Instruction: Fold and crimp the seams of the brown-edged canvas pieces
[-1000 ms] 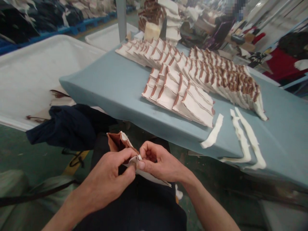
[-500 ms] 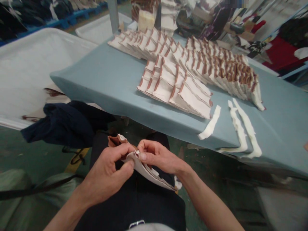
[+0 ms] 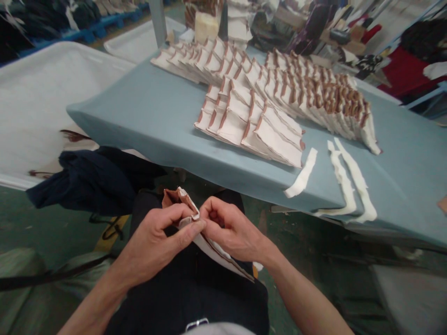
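Observation:
Over my lap, my left hand [image 3: 157, 242] and my right hand [image 3: 230, 230] both pinch one small fabric piece [image 3: 183, 204], white with a brown edge. Their fingertips meet at its folded corner. A white strip of the same piece trails down to the right under my right wrist. On the blue-grey table [image 3: 146, 116] ahead, several rows of similar white and brown pieces [image 3: 254, 125] lie overlapped like tiles.
Three loose white strips [image 3: 344, 181] lie near the table's front edge at the right. A dark blue garment [image 3: 91, 179] hangs at the left, next to a large white bin [image 3: 38, 102]. Piled fabric and clutter fill the background.
My hands have closed tighter together on the piece and folded its corner up. The view has dropped and shifted slightly, so the table sits higher and further left.

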A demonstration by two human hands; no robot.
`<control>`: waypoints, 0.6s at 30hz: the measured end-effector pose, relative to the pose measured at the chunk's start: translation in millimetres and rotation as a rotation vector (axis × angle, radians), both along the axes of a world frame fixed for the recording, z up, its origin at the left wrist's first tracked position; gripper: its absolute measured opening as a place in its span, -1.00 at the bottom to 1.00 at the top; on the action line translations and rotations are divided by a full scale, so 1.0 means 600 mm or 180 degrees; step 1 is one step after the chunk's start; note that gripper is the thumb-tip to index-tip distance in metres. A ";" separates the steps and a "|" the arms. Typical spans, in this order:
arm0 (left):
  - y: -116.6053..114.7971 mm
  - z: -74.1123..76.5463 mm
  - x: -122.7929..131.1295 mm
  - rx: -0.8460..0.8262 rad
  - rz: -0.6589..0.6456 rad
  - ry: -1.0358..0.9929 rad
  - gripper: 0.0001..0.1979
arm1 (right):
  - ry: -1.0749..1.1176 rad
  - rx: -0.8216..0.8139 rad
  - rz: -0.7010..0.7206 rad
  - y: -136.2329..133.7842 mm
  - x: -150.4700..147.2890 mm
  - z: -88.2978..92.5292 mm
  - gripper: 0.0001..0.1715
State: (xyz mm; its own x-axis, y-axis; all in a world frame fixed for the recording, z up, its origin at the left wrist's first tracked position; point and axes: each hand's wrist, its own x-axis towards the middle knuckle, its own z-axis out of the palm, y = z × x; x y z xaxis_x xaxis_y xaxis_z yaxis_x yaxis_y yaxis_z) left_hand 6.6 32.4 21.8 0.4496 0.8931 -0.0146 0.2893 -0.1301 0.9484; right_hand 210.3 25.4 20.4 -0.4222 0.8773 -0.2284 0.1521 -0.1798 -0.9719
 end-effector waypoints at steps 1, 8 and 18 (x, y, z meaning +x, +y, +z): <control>0.000 -0.001 -0.001 0.0035 -0.0035 0.0012 -0.72 | -0.0034 0.0022 -0.0018 -0.001 -0.001 0.000 -0.63; -0.008 -0.002 -0.004 0.0161 0.0082 -0.0042 -0.69 | -0.0604 0.0414 -0.0222 -0.026 -0.017 0.010 -0.77; -0.024 -0.014 0.010 0.0206 0.0889 0.0105 -0.70 | -0.1110 0.0763 -0.0588 -0.060 -0.064 -0.001 -0.81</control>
